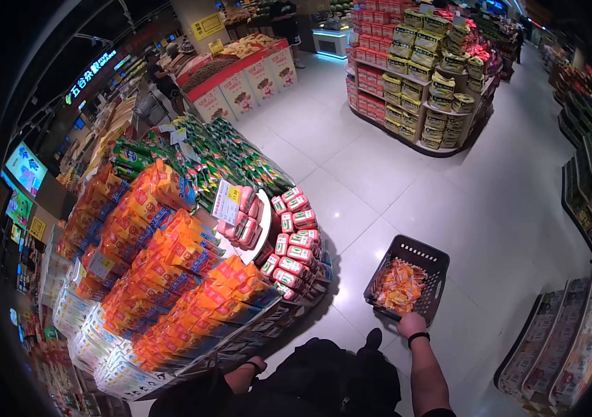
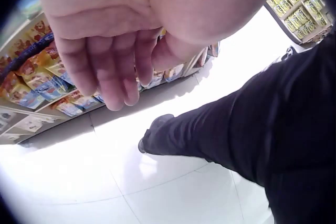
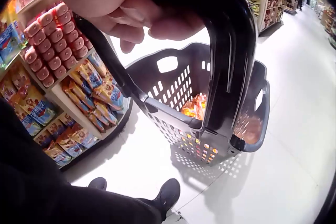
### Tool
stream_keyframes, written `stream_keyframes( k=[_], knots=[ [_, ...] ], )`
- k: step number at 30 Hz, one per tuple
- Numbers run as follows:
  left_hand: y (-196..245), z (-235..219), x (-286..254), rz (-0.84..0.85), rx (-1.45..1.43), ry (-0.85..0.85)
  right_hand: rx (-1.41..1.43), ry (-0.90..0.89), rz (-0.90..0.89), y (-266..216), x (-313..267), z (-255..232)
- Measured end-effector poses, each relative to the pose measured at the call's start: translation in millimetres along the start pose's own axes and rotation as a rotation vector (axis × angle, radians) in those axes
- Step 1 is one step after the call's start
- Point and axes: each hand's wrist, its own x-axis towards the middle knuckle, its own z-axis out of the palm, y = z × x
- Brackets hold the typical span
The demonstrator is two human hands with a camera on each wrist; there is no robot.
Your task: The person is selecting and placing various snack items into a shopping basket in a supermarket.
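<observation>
One "FIVE GRAINS" sign (image 1: 91, 78), right grip (image 1: 412, 324) around basket handle (image 3: 232, 58), left grip (image 2: 139, 22) loose

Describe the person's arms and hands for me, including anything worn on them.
Both the left hand and the right hand are ungloved. A narrow black band circles the right wrist; the right forearm is bare, with a black sleeve at the picture's lower edge. The left wrist seems to wear a dark band too, though it shows small.
</observation>
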Motion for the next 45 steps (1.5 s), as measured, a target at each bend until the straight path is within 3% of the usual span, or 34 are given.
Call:
stream_keyframes(
  k=[7, 13, 16, 20, 25, 28, 30, 33, 36, 39, 42, 45],
  knots=[
    [179, -6, -43, 0.321, -0.231, 0.047, -0.065, -0.027, -0.101, 62, 97, -82],
    [238, -13, -61, 0.259, -0.344, 0.014, -0.168, -0.052, -0.178, 92, 197, -159],
    [257, -8, -43, 0.208, -0.349, -0.068, -0.165, -0.031, -0.21, 96, 252, -178],
    [326, -17, -3, 0.213, -0.398, -0.163, -0.19, -0.017, -0.196, 97, 328, -214],
    [442, -92, 58, 0.272, -0.602, -0.182, -0.262, -0.14, -0.253, 85, 407, -265],
    [511, -198, 43, 0.404, -0.458, 0.083, -0.367, -0.172, -0.294, 76, 466, -297],
    [547, -257, 55, 0.366, -0.845, 0.186, -0.399, -0.239, -0.293, 74, 508, -312],
    [566, -295, 72, 0.37, -1.135, 0.13, -0.444, -0.226, -0.341, 54, 560, -334],
    [574, -315, 79, 0.307, -1.109, 0.121, -0.486, -0.236, -0.376, 31, 605, -354],
    [573, -318, 85, 0.214, -0.803, 0.186, -0.469, -0.204, -0.42, 13, 658, -372],
    [580, -318, 89, 0.087, -0.575, 0.097, -0.496, -0.196, -0.529, -8, 723, -404],
    [599, -335, 85, 0.037, -0.582, -0.02, -0.529, -0.194, -0.586, -42, 787, -426]
  ],
)
